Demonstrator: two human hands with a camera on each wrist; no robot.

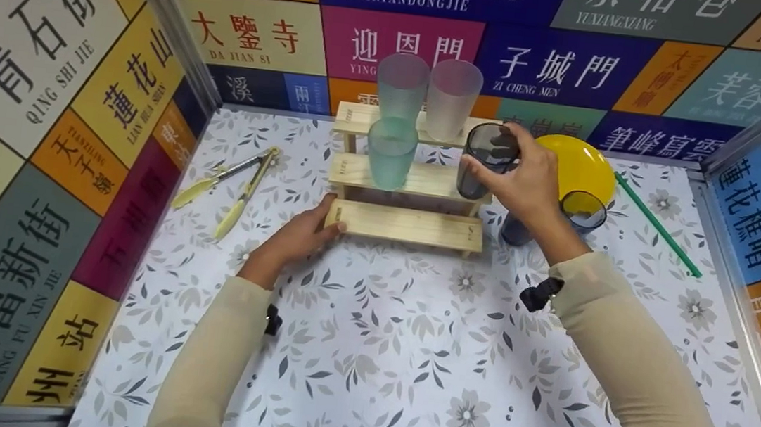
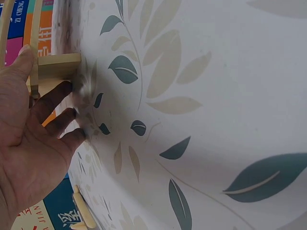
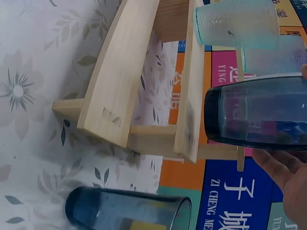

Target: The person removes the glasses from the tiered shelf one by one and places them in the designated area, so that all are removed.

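Observation:
A three-step wooden rack (image 1: 407,225) stands on the patterned cloth. My left hand (image 1: 300,233) grips the left end of its lowest step, the thumb near the front corner. With thumb and fingers, my right hand (image 1: 532,180) holds a dark grey see-through cup (image 3: 259,112) upright, its base close over the right end of the middle step. To its left on that step is a teal cup (image 1: 391,154). Up on the top step stand a pale blue cup (image 1: 402,85) and a clear frosted cup (image 1: 450,100).
Another dark cup (image 3: 124,208) stands on the cloth right of the rack, partly hidden by my right forearm. Behind it lies a yellow plate (image 1: 576,167), with a green stick (image 1: 658,225) farther right. Tongs (image 1: 245,189) lie left of the rack. Printed panels (image 1: 399,38) wall the table.

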